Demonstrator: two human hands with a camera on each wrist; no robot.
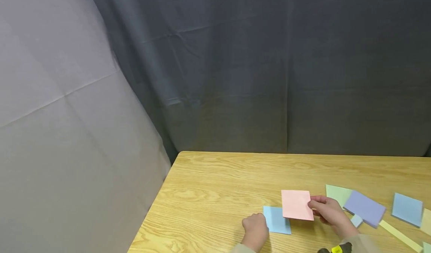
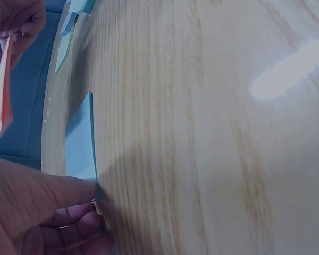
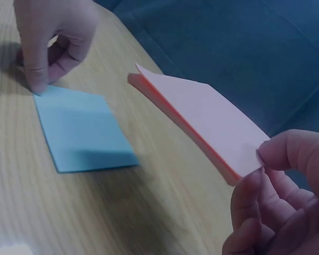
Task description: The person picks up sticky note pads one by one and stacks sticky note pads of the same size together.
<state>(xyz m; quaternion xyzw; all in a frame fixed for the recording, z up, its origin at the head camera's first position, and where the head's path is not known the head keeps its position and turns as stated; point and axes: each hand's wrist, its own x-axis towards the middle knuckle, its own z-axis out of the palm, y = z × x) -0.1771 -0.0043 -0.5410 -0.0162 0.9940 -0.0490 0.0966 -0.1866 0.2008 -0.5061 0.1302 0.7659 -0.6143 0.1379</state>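
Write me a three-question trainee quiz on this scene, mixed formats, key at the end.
1. Which hand holds the pink pad?
2. True or false: the pink pad lies flat on the table.
3. Fill in the colour: the left hand touches a corner of a ____ pad.

Key:
1. The right hand.
2. False; it is held up off the table.
3. Blue, as in the blue pad.

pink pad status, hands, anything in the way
Right hand holds pink pad raised. Left hand touches corner of blue pad. Nothing seen between pads.
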